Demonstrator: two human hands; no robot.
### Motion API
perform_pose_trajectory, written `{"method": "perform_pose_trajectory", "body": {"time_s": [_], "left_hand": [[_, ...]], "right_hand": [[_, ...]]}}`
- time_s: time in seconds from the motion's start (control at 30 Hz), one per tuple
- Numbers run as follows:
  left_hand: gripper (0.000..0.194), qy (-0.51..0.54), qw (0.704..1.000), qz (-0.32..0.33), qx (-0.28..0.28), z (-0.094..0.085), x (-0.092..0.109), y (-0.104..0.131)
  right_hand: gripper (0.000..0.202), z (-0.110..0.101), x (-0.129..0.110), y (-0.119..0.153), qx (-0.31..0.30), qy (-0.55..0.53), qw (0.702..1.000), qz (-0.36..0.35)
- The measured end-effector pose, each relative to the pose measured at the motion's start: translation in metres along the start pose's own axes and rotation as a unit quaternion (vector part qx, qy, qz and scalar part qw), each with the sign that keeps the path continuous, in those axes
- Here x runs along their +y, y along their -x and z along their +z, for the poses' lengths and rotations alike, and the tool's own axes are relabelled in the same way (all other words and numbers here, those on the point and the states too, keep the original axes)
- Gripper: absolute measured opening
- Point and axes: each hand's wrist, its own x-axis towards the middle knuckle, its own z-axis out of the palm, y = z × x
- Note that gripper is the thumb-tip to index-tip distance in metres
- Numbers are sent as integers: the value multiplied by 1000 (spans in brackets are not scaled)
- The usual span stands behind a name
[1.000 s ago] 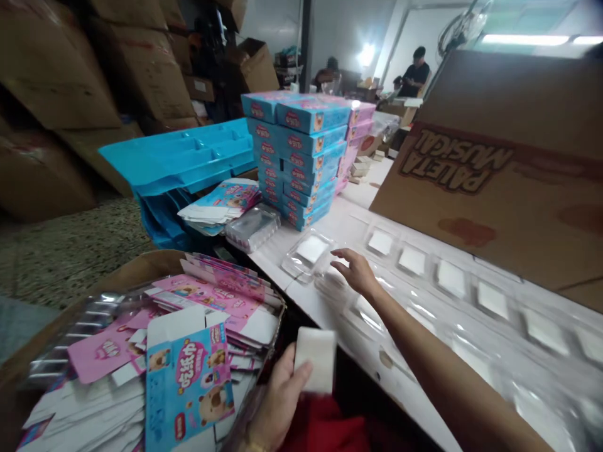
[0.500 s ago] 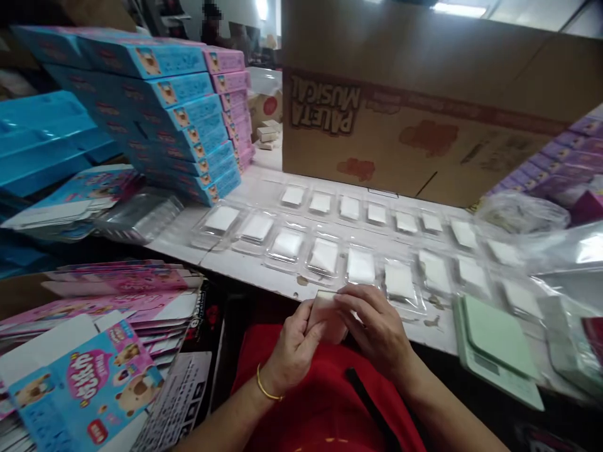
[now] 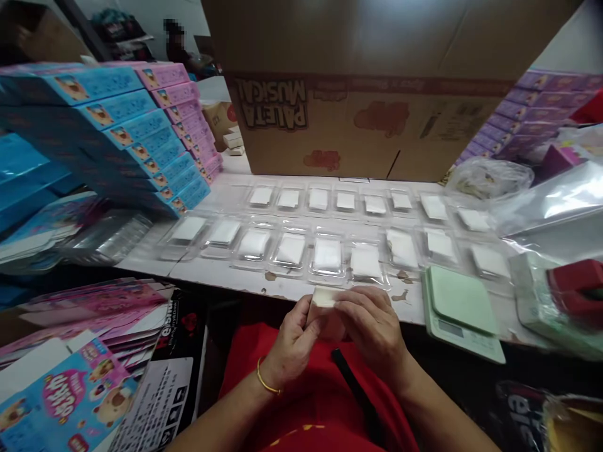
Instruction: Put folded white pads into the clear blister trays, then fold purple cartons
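Note:
My left hand (image 3: 296,342) grips a small pale block (image 3: 323,297) by its left side, thumb across the front. My right hand (image 3: 373,323) has its fingers bent against the block's right edge. The block is cream on top with a pinkish-looking front; whether it is a box or a wrapped piece I cannot tell. Just beyond the hands, on the white table (image 3: 230,279), clear plastic blister trays stand in two rows. Each visible tray in the front row holds a white block, such as this white block (image 3: 326,254). The hands are over my red apron (image 3: 301,383), at the table's front edge.
A large cardboard carton (image 3: 339,135) stands behind the trays. Blue boxes (image 3: 146,138) and pink boxes (image 3: 181,107) are stacked left. Flat printed cartons (image 3: 70,395) lie lower left. A green scale (image 3: 461,301) and a red tape dispenser (image 3: 575,285) are right. A person sits far back.
The view has turned to the right, so the table things appear shifted left. Both hands still hold the pale block, whose cream top now faces me more.

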Motion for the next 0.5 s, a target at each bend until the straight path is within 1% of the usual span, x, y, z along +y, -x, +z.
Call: {"method": "perform_pose_trajectory", "body": {"time_s": [0.1,0.23,0.3,0.4,0.5], "left_hand": [[26,-16,1000,3,-8,6,-4,-6],[24,-62,998,15,-15,10,-7,-10],[24,-91,996,21,-11,11,-8,-10],[26,-120,992,25,-13,11,-9,-9],[29,-127,991,34,-21,9,-9,-8]], "right_hand": [[28,-5,4,7,1,14,1000,10],[44,-8,9,12,-7,43,998,35],[47,-9,10,13,-20,58,997,49],[45,-8,10,11,-35,59,996,62],[39,-5,10,9,-28,44,996,70]]}}
